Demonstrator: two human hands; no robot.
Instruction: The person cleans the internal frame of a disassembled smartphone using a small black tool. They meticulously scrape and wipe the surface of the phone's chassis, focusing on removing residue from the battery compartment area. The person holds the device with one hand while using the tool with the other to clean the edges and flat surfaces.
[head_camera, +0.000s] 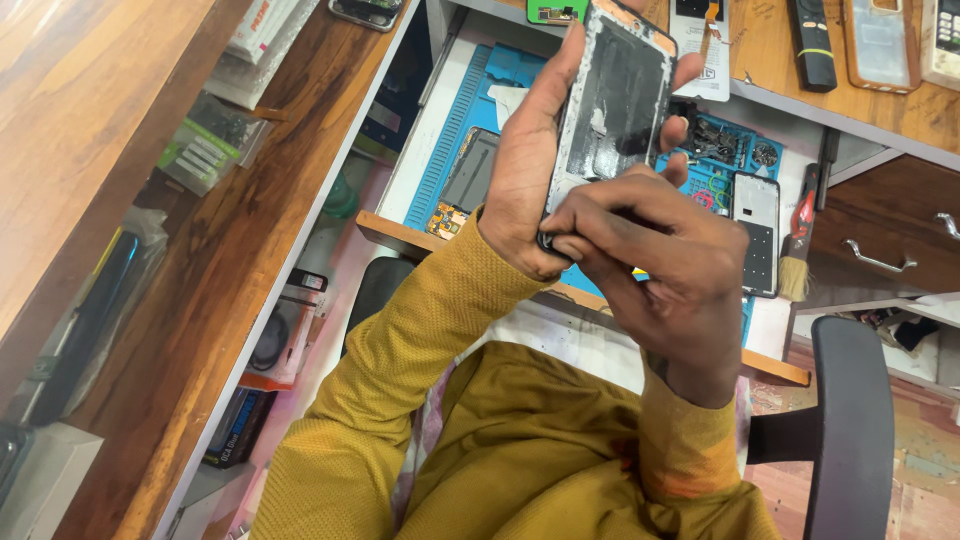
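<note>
The opened phone (612, 95) stands upright, gripped by the left hand (527, 170). The right hand (655, 270), at five o'clock, pinches its lower edge. Behind, a drawer (425, 150) holds a blue mat (452, 120) with phone parts.

Blk/grey phone frame (612, 95), blue mat (450, 150), mustard sleeves (420, 320)

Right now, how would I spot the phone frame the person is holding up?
Find the blue repair mat in the pulled-out drawer. Above it the left hand grips an opened phone frame, and the right hand works at its bottom edge. Unlike the phone parts lying flat on the mat, it is lifted upright, with a scuffed black-and-white inside.
</note>
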